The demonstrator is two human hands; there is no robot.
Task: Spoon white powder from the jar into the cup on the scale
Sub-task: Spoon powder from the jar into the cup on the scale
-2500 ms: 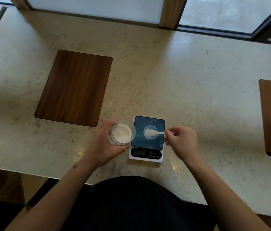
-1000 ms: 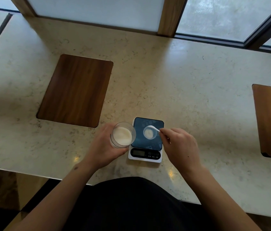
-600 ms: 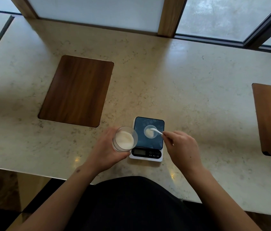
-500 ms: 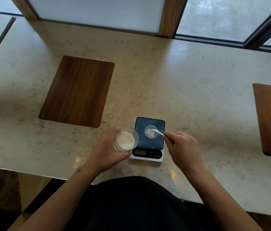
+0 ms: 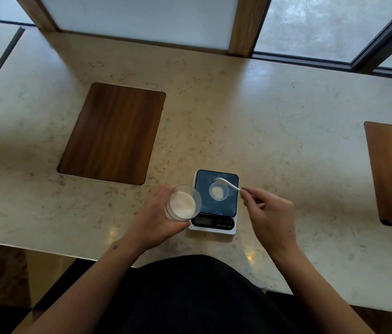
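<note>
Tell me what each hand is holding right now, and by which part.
Left hand wraps the side wall of the clear jar of white powder. Right hand pinches the handle end of the small white plastic spoon.

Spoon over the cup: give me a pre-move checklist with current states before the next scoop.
1. Spoon held at its handle end by the right hand: ok.
2. Jar gripped in the left hand, mouth open and tilted toward the spoon: ok.
3. Powder left in the jar: ok.
4. Cup sitting on the scale platform: ok.
5. Spoon bowl emptied: cannot tell.
6. Scale reading: cannot tell, display too small.
</note>
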